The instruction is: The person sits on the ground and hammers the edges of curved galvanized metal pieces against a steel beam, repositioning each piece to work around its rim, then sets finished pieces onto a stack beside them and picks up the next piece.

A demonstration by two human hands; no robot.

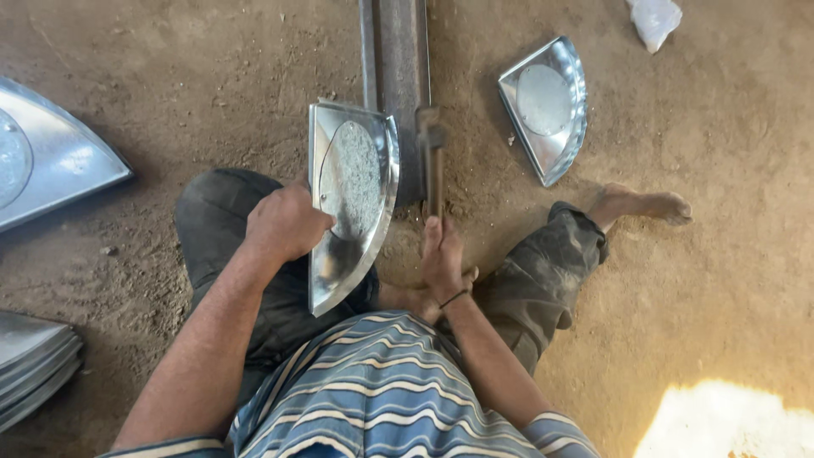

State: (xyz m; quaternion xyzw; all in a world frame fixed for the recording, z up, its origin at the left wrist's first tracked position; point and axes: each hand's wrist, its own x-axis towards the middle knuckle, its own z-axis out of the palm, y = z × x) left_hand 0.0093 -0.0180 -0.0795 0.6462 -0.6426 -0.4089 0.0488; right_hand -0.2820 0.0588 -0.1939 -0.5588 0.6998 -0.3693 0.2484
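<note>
Metal pan gripped by left hand; right hand holds hammer

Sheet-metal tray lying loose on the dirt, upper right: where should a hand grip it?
Grip the loose tray by its raised curved rim on the right side, coming from above: it lies flat, hollow up, so only the upturned edge offers purchase.

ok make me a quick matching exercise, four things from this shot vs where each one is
Things:
1. hammer
2. metal tray in hand
3. second metal tray
4. stack of trays

Places:
a. lying on the dirt, upper right
b. lower left edge
c. gripped by the right hand
d. held on edge by the left hand

Pairs: 1-c, 2-d, 3-a, 4-b
</note>
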